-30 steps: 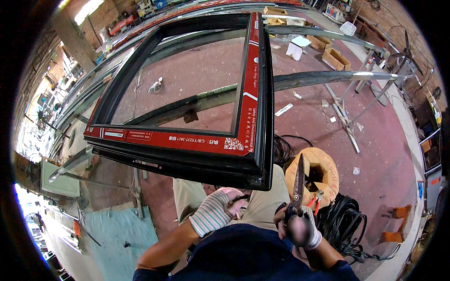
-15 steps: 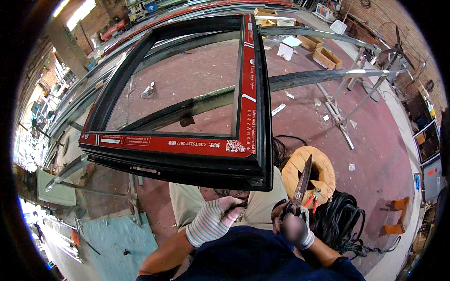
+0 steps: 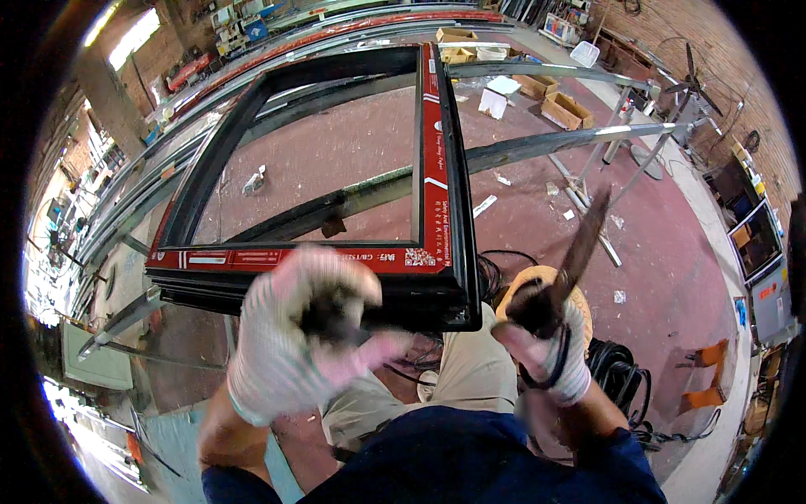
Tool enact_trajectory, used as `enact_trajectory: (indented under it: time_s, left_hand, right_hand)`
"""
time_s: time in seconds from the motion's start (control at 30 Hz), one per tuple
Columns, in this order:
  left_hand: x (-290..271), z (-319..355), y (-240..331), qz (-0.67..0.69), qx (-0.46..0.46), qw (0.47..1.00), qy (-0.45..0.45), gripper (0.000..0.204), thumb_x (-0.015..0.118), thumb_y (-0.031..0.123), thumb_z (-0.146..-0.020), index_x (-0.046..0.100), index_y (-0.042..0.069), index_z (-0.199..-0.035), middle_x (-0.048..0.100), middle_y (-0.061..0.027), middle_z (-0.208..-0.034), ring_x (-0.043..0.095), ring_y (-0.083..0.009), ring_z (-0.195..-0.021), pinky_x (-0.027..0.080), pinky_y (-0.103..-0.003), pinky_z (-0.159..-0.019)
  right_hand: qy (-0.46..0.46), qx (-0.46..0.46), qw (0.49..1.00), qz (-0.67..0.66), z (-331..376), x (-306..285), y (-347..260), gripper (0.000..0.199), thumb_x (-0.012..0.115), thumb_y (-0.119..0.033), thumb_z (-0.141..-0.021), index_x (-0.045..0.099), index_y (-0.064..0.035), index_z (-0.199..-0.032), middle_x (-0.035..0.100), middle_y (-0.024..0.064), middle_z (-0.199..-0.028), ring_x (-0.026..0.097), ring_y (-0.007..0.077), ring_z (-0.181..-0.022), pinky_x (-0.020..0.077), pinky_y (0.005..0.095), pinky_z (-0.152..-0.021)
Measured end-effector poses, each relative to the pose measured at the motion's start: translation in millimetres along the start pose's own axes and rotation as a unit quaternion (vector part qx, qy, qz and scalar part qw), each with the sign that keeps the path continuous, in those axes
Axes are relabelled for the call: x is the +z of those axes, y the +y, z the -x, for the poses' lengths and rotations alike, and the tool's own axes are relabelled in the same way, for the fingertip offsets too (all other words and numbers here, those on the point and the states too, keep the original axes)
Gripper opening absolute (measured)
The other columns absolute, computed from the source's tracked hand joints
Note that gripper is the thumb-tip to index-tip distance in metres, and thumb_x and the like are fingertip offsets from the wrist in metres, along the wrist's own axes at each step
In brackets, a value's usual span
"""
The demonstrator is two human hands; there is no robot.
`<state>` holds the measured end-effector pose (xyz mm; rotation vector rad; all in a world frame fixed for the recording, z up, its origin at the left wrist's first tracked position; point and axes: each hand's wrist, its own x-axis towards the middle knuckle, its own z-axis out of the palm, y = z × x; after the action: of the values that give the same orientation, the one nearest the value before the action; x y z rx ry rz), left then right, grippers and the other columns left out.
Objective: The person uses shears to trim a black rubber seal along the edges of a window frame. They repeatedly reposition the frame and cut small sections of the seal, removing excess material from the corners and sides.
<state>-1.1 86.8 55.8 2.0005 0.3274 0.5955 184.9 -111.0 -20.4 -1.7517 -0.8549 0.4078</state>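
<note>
A dark, worn pair of shears (image 3: 579,252) points its blades up and away, with its handles in my right hand (image 3: 546,344), closed around them. My left hand (image 3: 302,336) is raised over the near edge of a black frame (image 3: 185,244) with red printed film on its faces. Its white striped glove is smeared by motion; the fingers curl and the thumb sticks out to the right. A dark patch shows in the palm, and whether it is dirt or something held I cannot make out. The frame rests on long metal rails (image 3: 537,155).
A round yellowish spool (image 3: 508,307) stands behind my right hand, partly hidden. Beside it lies a coil of black strip (image 3: 617,370). An orange-brown stand (image 3: 709,378) is at the right. Cardboard boxes (image 3: 567,112) and a fan (image 3: 690,84) are farther off.
My left hand has risen from my lap to the frame's near edge, moving left. My right hand has lifted the shears slightly, blades tilting right. The pliers on the spool are now out of sight.
</note>
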Motion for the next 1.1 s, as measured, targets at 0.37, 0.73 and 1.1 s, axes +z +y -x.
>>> enact_trajectory:
  time_s: [0.37,0.73,1.1]
  left_hand:
    - [8,-95,-10,-0.146,0.034,0.982,-0.112,0.02,0.06,0.015,-0.094,0.066,-0.002,-0.101,0.067,-0.0089,-0.083,0.06,-0.012,-0.078,0.05,-0.03,-0.077]
    - [10,-100,-13,-0.163,0.031,0.977,-0.136,0.027,0.062,0.025,-0.096,0.067,-0.001,-0.1,0.069,-0.0133,-0.082,0.063,-0.0177,-0.079,0.05,-0.032,-0.079]
    - [27,-105,0,-0.106,0.066,0.984,-0.13,0.029,0.072,0.022,-0.089,0.07,0.002,-0.11,0.071,-0.0062,-0.093,0.065,-0.0104,-0.088,0.053,-0.028,-0.082]
  right_hand:
    - [-0.106,0.029,0.991,-0.069,-45,7,-57,0.038,0.083,-0.023,-0.08,0.065,0.0026,-0.101,0.064,-0.0003,-0.079,0.053,0.0052,-0.071,0.0478,0.0244,-0.063]
    - [-0.073,-0.18,0.977,0.091,-46,6,-51,0.018,0.074,-0.013,-0.08,0.06,-0.0028,-0.084,0.054,0.0043,-0.061,0.051,0.0072,-0.057,0.0414,0.0265,-0.052]
    - [-0.085,-0.011,0.992,-0.093,-94,-34,-50,0.018,0.071,-0.018,-0.087,0.066,-0.0004,-0.086,0.061,-0.0017,-0.069,0.056,0.0066,-0.063,0.0468,0.0248,-0.055]
